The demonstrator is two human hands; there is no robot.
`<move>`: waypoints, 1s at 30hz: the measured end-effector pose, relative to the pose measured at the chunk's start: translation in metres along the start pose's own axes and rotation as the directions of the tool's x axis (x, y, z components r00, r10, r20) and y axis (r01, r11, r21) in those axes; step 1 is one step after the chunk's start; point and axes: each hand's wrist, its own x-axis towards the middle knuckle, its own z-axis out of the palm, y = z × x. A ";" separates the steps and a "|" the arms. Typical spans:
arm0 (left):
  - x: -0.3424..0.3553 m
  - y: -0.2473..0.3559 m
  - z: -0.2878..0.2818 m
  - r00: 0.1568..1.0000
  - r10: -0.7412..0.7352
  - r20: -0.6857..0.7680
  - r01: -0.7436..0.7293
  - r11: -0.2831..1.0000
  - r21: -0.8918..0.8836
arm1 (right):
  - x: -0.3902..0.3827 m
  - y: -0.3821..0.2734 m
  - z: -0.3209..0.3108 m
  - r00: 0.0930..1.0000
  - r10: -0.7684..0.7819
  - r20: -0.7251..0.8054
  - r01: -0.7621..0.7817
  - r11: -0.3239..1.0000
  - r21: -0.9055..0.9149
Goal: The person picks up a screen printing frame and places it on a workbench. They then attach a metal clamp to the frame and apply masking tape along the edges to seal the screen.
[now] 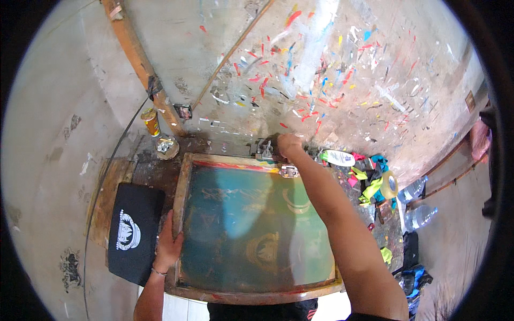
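Observation:
A screen-printing frame [256, 218] with a wooden rim and teal mesh lies on the worktable, attached by a metal hinge [288, 171] along its far edge. My left hand [169, 243] grips the frame's left side. My right hand [289, 144] reaches across to the far edge, fingers curled at a dark metal clamp fitting [266, 150]; what they hold is hard to make out. A black board [140, 211] with a white cartoon print lies just left of the frame, beside my left hand.
A can [150, 122] and cluttered dish [167, 147] sit at back left near a wooden post [132, 48] and cable. Right of the frame lie coloured scraps [370, 190], a tape roll [389, 184] and plastic bottles [420, 216]. A paint-spattered wall [342, 80] stands behind.

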 end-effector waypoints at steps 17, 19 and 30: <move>0.002 0.001 0.002 0.999 -0.044 0.015 0.044 0.999 0.004 | 0.010 -0.012 0.029 0.994 0.089 -0.066 -0.100 0.978 -0.183; 0.002 0.001 0.001 0.998 -0.051 0.028 0.052 0.999 -0.014 | 0.015 -0.005 0.031 0.996 0.024 -0.087 -0.037 0.988 -0.151; 0.001 0.004 0.000 0.996 -0.084 0.028 0.084 0.996 -0.018 | 0.021 0.091 0.052 0.966 -0.228 0.122 0.093 0.746 0.660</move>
